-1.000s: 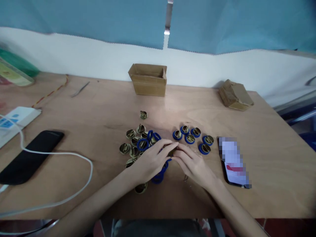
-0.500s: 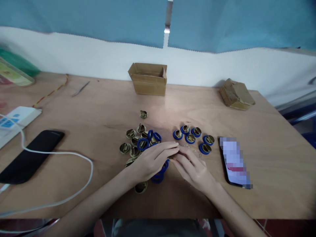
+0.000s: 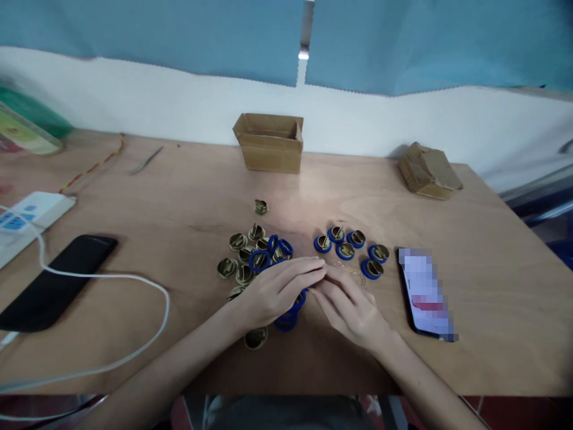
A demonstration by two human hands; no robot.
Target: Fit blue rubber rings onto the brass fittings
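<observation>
My left hand [image 3: 280,289] and my right hand [image 3: 353,304] meet at the fingertips above the table, both closed. Between them a sliver of blue ring shows; the fingers hide the rest of what they pinch. Under and beside my left hand lie loose blue rings [image 3: 286,323]. Several round brass-coloured metal pieces [image 3: 227,268], each with a raised bar across it, are heaped left of my hands, with more blue rings [image 3: 259,261] on top. Beyond my right hand sit several brass pieces seated in blue rings [image 3: 345,250]. Thin clear rings [image 3: 358,278] lie next to my right fingers.
An open cardboard box [image 3: 271,152] stands at the back, and a crumpled one [image 3: 430,171] at the back right. A phone with a lit screen [image 3: 425,295] lies right, a black phone [image 3: 56,283] left. A white cable [image 3: 165,310] loops across the left side. Tweezers [image 3: 147,161] lie farther back.
My hands stay together in almost the same place. Between the fingertips, a blue edge now shows where a brownish one showed before.
</observation>
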